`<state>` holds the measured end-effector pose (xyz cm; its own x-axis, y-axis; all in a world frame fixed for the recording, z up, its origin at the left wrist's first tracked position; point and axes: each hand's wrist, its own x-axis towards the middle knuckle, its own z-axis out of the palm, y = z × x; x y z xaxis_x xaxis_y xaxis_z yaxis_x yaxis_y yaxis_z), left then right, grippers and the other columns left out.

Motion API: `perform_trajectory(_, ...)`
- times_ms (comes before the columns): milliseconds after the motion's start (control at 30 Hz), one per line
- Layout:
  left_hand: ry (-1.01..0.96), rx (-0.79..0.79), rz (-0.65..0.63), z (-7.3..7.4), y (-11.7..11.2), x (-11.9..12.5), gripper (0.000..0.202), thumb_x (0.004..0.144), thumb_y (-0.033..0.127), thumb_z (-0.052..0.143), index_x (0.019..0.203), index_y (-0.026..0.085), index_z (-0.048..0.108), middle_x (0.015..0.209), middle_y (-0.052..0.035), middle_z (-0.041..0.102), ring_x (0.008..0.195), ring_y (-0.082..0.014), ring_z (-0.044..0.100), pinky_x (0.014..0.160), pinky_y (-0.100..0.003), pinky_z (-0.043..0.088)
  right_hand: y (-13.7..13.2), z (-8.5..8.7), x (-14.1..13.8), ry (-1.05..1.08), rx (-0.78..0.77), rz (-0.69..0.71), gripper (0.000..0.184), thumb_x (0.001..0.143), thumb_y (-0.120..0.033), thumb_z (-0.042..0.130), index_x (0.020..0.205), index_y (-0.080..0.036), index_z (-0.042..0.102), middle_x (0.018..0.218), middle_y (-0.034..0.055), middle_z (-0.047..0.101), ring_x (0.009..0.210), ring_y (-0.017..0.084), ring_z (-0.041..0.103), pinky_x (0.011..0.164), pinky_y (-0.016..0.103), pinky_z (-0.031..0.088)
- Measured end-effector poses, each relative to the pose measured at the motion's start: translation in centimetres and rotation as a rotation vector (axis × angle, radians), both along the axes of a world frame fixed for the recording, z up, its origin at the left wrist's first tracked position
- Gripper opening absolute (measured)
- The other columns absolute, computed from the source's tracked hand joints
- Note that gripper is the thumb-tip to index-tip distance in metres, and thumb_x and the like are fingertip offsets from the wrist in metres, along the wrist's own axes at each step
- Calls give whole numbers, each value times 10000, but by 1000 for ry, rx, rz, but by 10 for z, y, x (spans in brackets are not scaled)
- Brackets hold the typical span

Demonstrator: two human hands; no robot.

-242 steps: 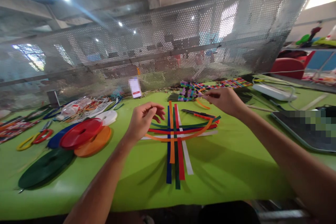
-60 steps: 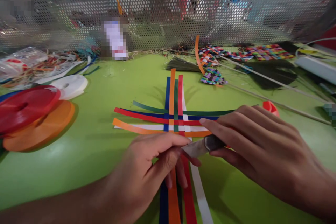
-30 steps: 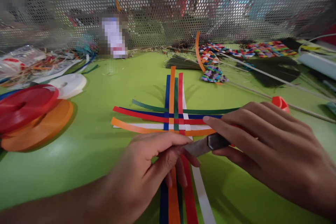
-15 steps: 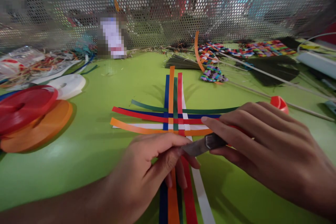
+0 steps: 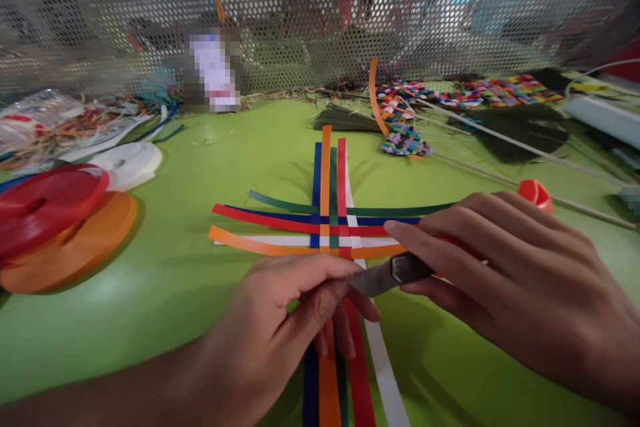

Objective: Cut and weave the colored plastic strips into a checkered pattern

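Several flat strips in blue, orange, green, red and white cross over and under each other in a small weave (image 5: 330, 221) in front of me. My right hand (image 5: 510, 280) is closed round a utility knife (image 5: 411, 268), its blade out and pointing left; the handle is mostly hidden by the fingers. Above the lower strips, my left hand (image 5: 285, 330) pinches the blade's tip between thumb and forefinger. Its other fingers hang just over the lengthwise strips, and whether they touch them I cannot tell. The right forefinger reaches over the crosswise red strip (image 5: 275, 218).
Rolls of red (image 5: 50, 203), orange (image 5: 75, 247) and white strip (image 5: 127, 163) lie at the left on the green table (image 5: 200, 320). Woven pieces (image 5: 407, 140) and long thin sticks (image 5: 530, 143) are at the back right. A perforated metal screen (image 5: 280, 27) stands behind.
Both hands and the knife keep almost the same pose. The whole view has shifted very slightly; the strips have not visibly moved.
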<state>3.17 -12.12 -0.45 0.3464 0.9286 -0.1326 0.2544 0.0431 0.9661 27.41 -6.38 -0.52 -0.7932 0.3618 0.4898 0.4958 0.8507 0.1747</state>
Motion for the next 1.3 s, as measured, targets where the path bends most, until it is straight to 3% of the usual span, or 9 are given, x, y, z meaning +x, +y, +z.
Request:
perform_trajectory(167, -5, -9, -1, -1, 0, -1, 295, 1030, 283, 448, 984, 179, 720, 725, -17, 702, 592, -106, 641, 557, -172, 520, 0, 1, 0, -3, -2, -5, 217, 989, -236, 582, 1178, -133, 603, 910, 81, 669, 784, 238, 552, 644, 380, 383)
perform_trajectory(1300, -21, -11, -17, 0, 0, 0, 283, 1014, 214, 439, 936, 158, 706, 695, -16, 673, 580, -100, 632, 561, -165, 523, -1, -1, 0, -28, -27, 19, 241, 1003, -233, 529, 1208, -118, 586, 919, 98, 650, 798, 257, 522, 647, 391, 353)
